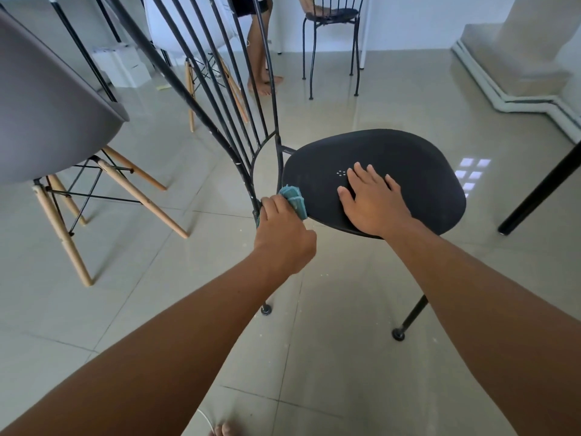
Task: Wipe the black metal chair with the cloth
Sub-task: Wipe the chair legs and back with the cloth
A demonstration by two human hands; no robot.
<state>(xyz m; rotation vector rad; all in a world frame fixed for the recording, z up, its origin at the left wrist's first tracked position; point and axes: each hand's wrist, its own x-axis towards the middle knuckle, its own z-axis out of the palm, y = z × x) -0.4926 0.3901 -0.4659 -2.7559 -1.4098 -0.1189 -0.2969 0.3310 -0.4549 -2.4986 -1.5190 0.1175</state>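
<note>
The left hand [284,237] has its grip closed around a bunched teal cloth [294,201], and the cloth is wrapped onto the outer upright of the black metal chair [374,180] just where that bar meets the near-left edge of the seat. A fold of cloth shows above the knuckles and a little more peeks out at the bar on the hand's left side, so the fabric seems to go around the rod rather than lie beside it. The right hand [372,204] holds nothing; it lies flat with fingers spread, palm down on the middle of the seat, apparently bracing the chair against the rubbing.

The chair stands on the tiled floor [361,357], its back of thin spindles rising up and away to the upper left, two of its feet visible below the arms. A grey shell chair [47,121] on wooden legs stands close by on the left, apart from the black one.

The step in hand looks like wiping the frame at the base of the backrest. Next, the grip likely needs to slide along the upright while staying snug on it, then take each spindle in turn; the seat top under the right palm may also want a pass, which would mean lifting that hand.
</note>
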